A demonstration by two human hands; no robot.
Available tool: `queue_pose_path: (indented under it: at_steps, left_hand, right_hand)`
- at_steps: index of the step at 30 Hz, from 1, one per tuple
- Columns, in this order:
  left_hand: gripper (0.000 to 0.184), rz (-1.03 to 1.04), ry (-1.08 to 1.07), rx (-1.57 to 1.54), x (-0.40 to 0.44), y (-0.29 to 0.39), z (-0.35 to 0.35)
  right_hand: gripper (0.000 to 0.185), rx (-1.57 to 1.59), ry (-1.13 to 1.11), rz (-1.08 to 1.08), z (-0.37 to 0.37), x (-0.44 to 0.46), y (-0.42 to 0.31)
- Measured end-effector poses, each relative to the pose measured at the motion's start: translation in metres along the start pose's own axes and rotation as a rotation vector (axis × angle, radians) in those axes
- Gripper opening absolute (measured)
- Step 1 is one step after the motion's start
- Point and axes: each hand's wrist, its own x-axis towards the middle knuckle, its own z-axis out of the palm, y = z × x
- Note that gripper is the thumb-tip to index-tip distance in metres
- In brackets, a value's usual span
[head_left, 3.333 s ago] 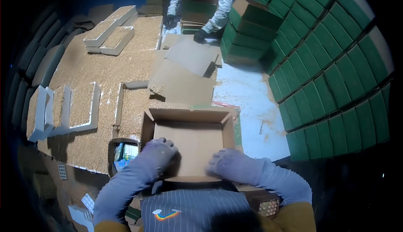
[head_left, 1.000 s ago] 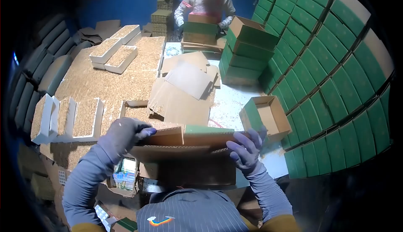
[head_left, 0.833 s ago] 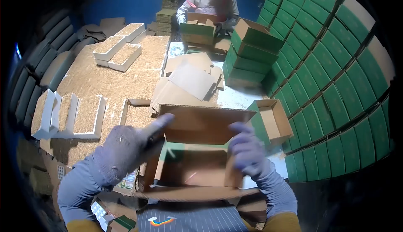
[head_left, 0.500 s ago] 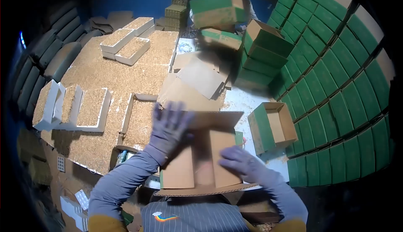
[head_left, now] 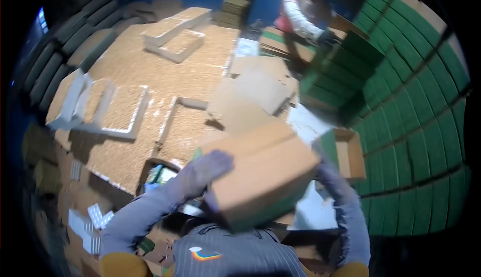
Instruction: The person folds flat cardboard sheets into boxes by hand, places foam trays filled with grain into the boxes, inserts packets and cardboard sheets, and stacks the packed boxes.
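Note:
A brown and green cardboard box is tilted in front of my body, a brown face uppermost and a green side low down. Around its left side is my gloved left hand, gripping it with the thumb toward the lower corner. My gloved right hand holds the far right side, where the box hides most of its fingers. Motion blurs both the box and the hands. Flat cardboard sheets lie just beyond the box.
Tan loose material covers the left table, with white trays on it. An upright box stands at right, before a wall of stacked green boxes. Farther back, a co-worker's gloved hand touches other green boxes.
The box stood with its open flaps facing up; now it is turned over and tilted between my hands. The co-worker's raised box has moved right onto the stack. My view has shifted.

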Motion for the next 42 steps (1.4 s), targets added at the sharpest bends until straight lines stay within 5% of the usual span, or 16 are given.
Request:
queue_pose_path:
  at_steps: [3,4,5,9,12,14,15,19,21,24,30,33,34,36,40,42]
  left_hand:
    - [0.04,-0.578,0.46,-0.193,-0.016,-0.051,0.059]
    - [0.044,-0.617,0.404,-0.002,-0.038,-0.07,0.101]
    - [0.044,-1.021,-0.26,0.072,-0.032,-0.067,0.095]
    - [0.052,-1.22,0.524,-0.225,-0.058,-0.055,0.038]
    - [0.058,-1.108,1.283,0.036,-0.128,-0.139,-0.029]
    - [0.076,-1.634,1.112,0.496,-0.203,-0.22,-0.053]
    - [0.083,-1.933,0.889,0.361,-0.216,-0.237,-0.065]
    - [0.075,-2.25,0.708,0.189,-0.192,-0.274,-0.077]
    - [0.065,-2.001,0.332,0.315,-0.198,-0.297,-0.061]
    - [0.062,-1.425,1.604,0.071,-0.188,-0.362,-0.043]
    - [0.066,-2.082,1.107,0.253,-0.183,-0.399,-0.066]
    - [0.069,-2.18,0.73,0.375,-0.192,-0.421,-0.05]
    - [0.07,-2.097,0.883,0.31,-0.196,-0.426,-0.042]
    - [0.087,-1.641,1.603,-0.176,-0.152,-0.396,-0.063]
    - [0.122,-1.759,1.704,-0.154,-0.122,-0.39,-0.089]
    - [0.129,-1.93,1.49,-0.179,-0.107,-0.383,-0.101]
  right_hand:
    - [0.06,0.193,-0.083,-0.349,0.007,0.014,-0.024]
    - [0.05,0.007,0.002,-0.2,0.008,0.032,-0.012]
    - [0.042,-0.187,0.098,-0.059,0.007,0.052,0.007]
    - [0.033,-0.357,0.222,-0.249,0.016,0.065,0.067]
    - [0.034,-0.356,0.173,-0.237,0.031,0.047,0.046]
    - [0.035,-0.427,0.227,-0.332,0.046,0.04,0.042]
    - [0.035,-0.414,0.231,-0.306,0.044,0.041,0.047]
    - [0.039,-0.295,0.288,-0.179,0.043,0.05,0.051]
    - [0.044,-0.106,0.334,-0.076,0.044,0.053,0.056]
    - [0.044,-0.191,0.351,-0.076,0.04,0.054,0.059]
    - [0.04,-0.03,0.38,0.015,0.034,0.063,0.068]
    - [0.04,-0.037,0.399,0.023,0.032,0.065,0.068]
    - [0.04,-0.035,0.407,0.026,0.032,0.066,0.068]
    - [0.039,-0.032,0.418,0.035,0.031,0.067,0.07]
    - [0.039,-0.032,0.433,0.052,0.03,0.068,0.071]
    - [0.039,-0.025,0.442,0.056,0.032,0.067,0.073]
